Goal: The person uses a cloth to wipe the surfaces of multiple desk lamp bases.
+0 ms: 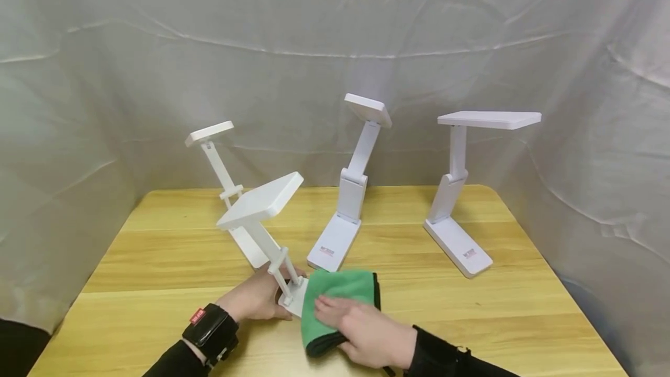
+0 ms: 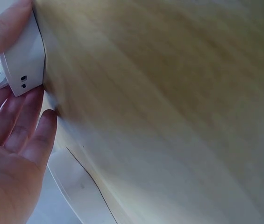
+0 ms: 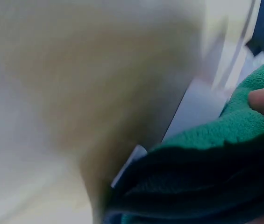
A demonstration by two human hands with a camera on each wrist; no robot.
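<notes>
The nearest white desk lamp (image 1: 294,297) stands unfolded on the table, its flat head tilted above my left hand (image 1: 253,297). That hand grips the back end of its base, with the thumb (image 2: 3,30) on one side and the fingers (image 2: 22,121) on the other. Two small ports show in the base's end face in the left wrist view. A folded green cloth (image 1: 342,285) with black edging lies over the front of this base and hides it. My right hand (image 1: 366,330) holds the cloth, fingers on top and thumb by its lower edge.
Three more white lamps stand unfolded behind: a left lamp (image 1: 220,166) close behind the nearest one, a middle lamp (image 1: 352,194), and a right lamp (image 1: 445,199). They share a wooden table (image 1: 419,290). A grey curtain (image 1: 293,28) surrounds its back and sides.
</notes>
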